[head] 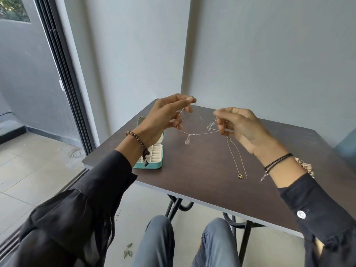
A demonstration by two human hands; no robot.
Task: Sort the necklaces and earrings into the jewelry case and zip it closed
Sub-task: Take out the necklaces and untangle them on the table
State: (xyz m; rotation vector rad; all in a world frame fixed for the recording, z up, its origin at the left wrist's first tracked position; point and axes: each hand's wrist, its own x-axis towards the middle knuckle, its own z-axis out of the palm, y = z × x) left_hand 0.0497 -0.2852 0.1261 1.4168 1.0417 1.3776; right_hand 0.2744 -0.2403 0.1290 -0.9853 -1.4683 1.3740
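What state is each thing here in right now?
Left hand: pinches the silver necklace.
Right hand: pinches the silver necklace.
Silver necklace: lifted, strung between both hands.
Gold necklace: slack, trailing below the right hand.
Jewelry case: open, on the table.

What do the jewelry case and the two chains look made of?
The jewelry case looks like teal faux leather, matte, with cream padded lining. The silver chain: thin pale metal, glinting. The gold chain: fine yellow metal, solid or plated unclear.
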